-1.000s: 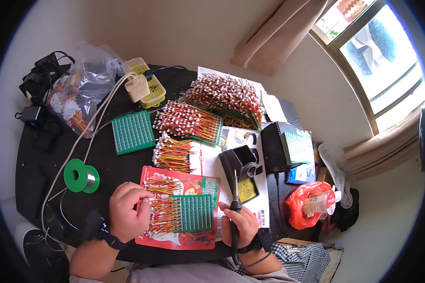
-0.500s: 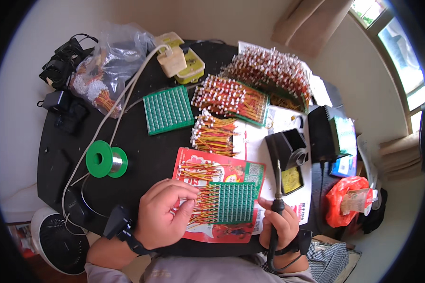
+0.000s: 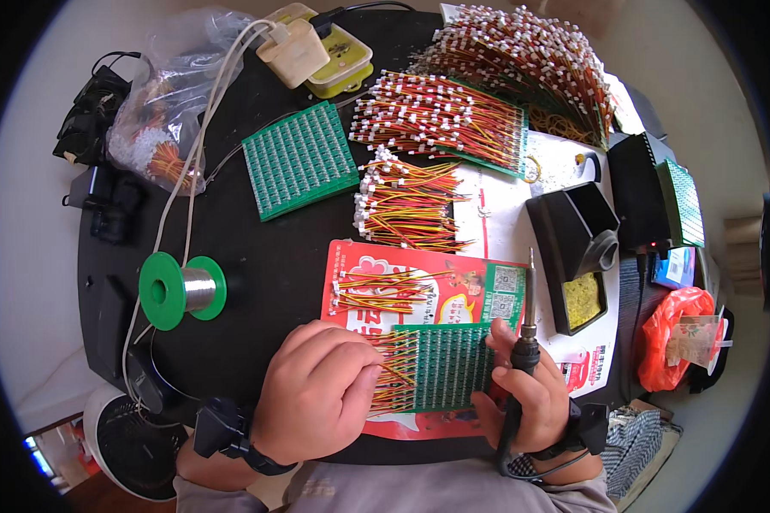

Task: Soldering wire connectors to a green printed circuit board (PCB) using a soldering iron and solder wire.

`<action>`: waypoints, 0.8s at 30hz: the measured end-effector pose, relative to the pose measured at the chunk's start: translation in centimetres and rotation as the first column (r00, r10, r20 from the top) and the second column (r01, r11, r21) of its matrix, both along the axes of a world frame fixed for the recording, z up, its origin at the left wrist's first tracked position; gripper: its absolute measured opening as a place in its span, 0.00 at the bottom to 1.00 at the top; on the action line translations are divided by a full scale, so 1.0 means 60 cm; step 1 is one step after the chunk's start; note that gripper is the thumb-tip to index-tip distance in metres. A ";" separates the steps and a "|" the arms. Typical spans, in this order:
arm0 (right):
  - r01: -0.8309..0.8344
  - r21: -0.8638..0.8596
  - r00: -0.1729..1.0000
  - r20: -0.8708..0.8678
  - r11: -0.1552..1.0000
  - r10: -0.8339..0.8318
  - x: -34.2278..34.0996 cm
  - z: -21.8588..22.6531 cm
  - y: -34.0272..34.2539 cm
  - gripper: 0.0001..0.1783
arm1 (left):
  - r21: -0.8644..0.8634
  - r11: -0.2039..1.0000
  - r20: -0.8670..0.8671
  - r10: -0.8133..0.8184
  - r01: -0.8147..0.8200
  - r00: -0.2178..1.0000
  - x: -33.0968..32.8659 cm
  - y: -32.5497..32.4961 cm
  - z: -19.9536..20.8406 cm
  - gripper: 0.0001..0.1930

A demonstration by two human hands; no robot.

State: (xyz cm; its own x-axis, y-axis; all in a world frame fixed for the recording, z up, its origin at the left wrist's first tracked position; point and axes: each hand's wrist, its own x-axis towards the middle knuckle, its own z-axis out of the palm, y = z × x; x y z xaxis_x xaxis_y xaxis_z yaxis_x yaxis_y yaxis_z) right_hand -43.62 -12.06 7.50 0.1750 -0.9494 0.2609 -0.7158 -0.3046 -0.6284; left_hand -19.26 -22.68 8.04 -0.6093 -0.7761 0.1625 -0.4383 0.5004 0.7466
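Observation:
A green circuit board panel (image 3: 453, 368) lies on a red printed sheet (image 3: 344, 256), with a row of red and yellow wires (image 3: 393, 395) along its left edge. My left hand (image 3: 321, 393) is closed over those wires, thumb and forefinger pinched on a connector wire that reaches the board's edge; its far end is hidden by the hand. My right hand (image 3: 543, 406) grips a soldering iron (image 3: 528, 350), tip pointing up and away from the board. Fingers of that hand also touch the board's right edge. Several loose wires (image 3: 385, 292) lie just beyond the board.
Beyond lie a wire bundle (image 3: 411, 205), wired boards (image 3: 445, 120) and a bare board stack (image 3: 299, 158). A solder spool (image 3: 162, 291) stands left, with a white cable (image 3: 164, 227) behind. At right are an iron stand (image 3: 573, 227) with yellow sponge (image 3: 583, 303) and a red bag (image 3: 672, 329).
The view has shifted, so the table appears nearer. My right hand has come in against the board's right edge, iron still held. My left fingers have closed further at the wires.

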 end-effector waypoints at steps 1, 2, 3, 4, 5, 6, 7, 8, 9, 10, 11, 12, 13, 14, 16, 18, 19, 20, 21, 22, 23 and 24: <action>0.002 0.009 1.000 0.019 1.000 -0.002 0.000 -0.002 0.002 0.29 | 0.017 1.000 -0.005 0.002 -0.002 1.000 0.000 -0.002 0.000 0.07; 0.002 0.010 1.000 0.023 1.000 -0.002 0.000 -0.003 0.003 0.29 | 0.018 1.000 0.000 0.003 -0.003 1.000 -0.001 -0.003 0.001 0.07; -0.006 0.002 1.000 0.020 1.000 0.006 0.000 -0.002 0.003 0.29 | 0.000 1.000 -0.040 0.016 -0.016 0.999 -0.003 -0.004 0.003 0.08; -0.013 -0.003 1.000 0.017 1.000 0.013 -0.001 -0.003 0.004 0.29 | -0.016 0.999 -0.081 0.027 -0.028 0.996 -0.004 -0.005 0.003 0.09; -0.011 0.000 1.000 0.020 1.000 0.011 0.000 -0.004 0.003 0.29 | -0.013 1.000 -0.078 0.025 -0.026 0.997 -0.004 -0.006 0.005 0.09; 0.015 -0.068 0.999 0.038 0.998 -0.012 -0.001 -0.005 0.002 0.26 | -0.009 0.999 -0.109 0.049 -0.050 0.993 -0.004 -0.008 0.007 0.08; 0.037 -0.138 0.998 0.057 0.990 -0.029 0.000 -0.005 0.001 0.24 | -0.008 0.997 -0.140 0.077 -0.079 0.987 -0.002 -0.007 0.009 0.06; 0.036 -0.139 0.998 0.060 0.990 -0.028 -0.004 -0.001 0.001 0.24 | -0.009 0.997 -0.137 0.078 -0.081 0.987 -0.001 -0.006 0.009 0.06; 0.007 -0.154 0.999 0.045 0.988 0.000 -0.013 0.007 0.002 0.23 | 0.102 0.991 -0.199 0.106 -0.087 0.974 0.001 -0.002 0.009 0.06; -0.021 -0.169 0.999 0.030 0.985 0.026 -0.022 0.011 0.003 0.22 | 0.212 0.974 -0.256 0.139 -0.085 0.956 0.001 -0.001 0.010 0.05; -0.012 -0.168 0.997 0.074 0.986 0.025 -0.026 0.009 0.009 0.23 | 0.210 0.974 -0.253 0.141 -0.088 0.957 -0.001 -0.001 0.014 0.05; 0.014 -0.181 0.995 0.099 0.983 0.004 -0.031 0.007 0.015 0.26 | 0.259 0.963 -0.265 0.149 -0.078 0.953 -0.002 0.000 0.020 0.04; 0.029 -0.211 0.992 0.125 0.977 -0.003 -0.044 0.007 0.023 0.28 | 0.308 0.950 -0.282 0.152 -0.061 0.947 -0.004 0.002 0.028 0.03; 0.044 -0.239 0.989 0.151 0.970 -0.008 -0.053 0.006 0.029 0.30 | 0.307 0.950 -0.280 0.151 -0.060 0.948 -0.004 0.002 0.037 0.03; 0.309 -0.314 0.876 0.461 0.898 -0.140 -0.048 -0.009 0.037 0.35 | 0.406 0.913 -0.298 0.173 -0.039 0.939 0.000 0.000 0.053 0.03; 0.455 -0.300 0.756 0.628 0.838 -0.185 -0.057 0.003 0.036 0.37 | 0.423 0.906 -0.287 0.167 -0.032 0.943 0.003 -0.004 0.057 0.03; 0.504 -0.240 0.685 0.696 0.830 -0.214 -0.066 0.016 0.039 0.37 | 0.399 0.916 -0.334 0.179 -0.033 0.925 -0.001 -0.009 0.057 0.02; 0.544 -0.175 0.605 0.760 0.821 -0.239 -0.077 0.025 0.045 0.37 | 0.373 0.927 -0.377 0.192 -0.042 0.906 -0.003 -0.012 0.053 0.02; 0.559 -0.105 0.515 0.821 0.823 -0.246 -0.085 0.034 0.052 0.36 | 0.319 0.948 -0.411 0.150 -0.012 0.899 -0.005 -0.016 0.047 0.03; 0.678 -0.053 0.383 0.876 0.733 -0.291 -0.071 0.047 0.043 0.31 | 0.327 0.945 -0.406 0.157 -0.017 0.900 -0.009 -0.016 0.047 0.03; 0.636 -0.036 0.351 0.903 0.771 -0.247 -0.088 0.054 0.047 0.29 | 0.312 0.950 -0.392 0.158 -0.030 0.906 -0.013 -0.014 0.048 0.04; 0.593 -0.022 0.314 0.927 0.805 -0.206 -0.105 0.058 0.051 0.26 | 0.297 0.954 -0.377 0.158 -0.043 0.912 -0.016 -0.012 0.046 0.05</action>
State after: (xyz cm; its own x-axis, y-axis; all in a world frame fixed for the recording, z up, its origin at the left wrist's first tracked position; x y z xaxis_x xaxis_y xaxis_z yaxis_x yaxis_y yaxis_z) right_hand -49.91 -8.99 10.96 -0.7017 -0.6548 0.2809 0.0603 -0.4474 -0.8923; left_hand -20.21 -23.38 10.82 -0.4569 -0.8782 0.1417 -0.1174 0.2174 0.9690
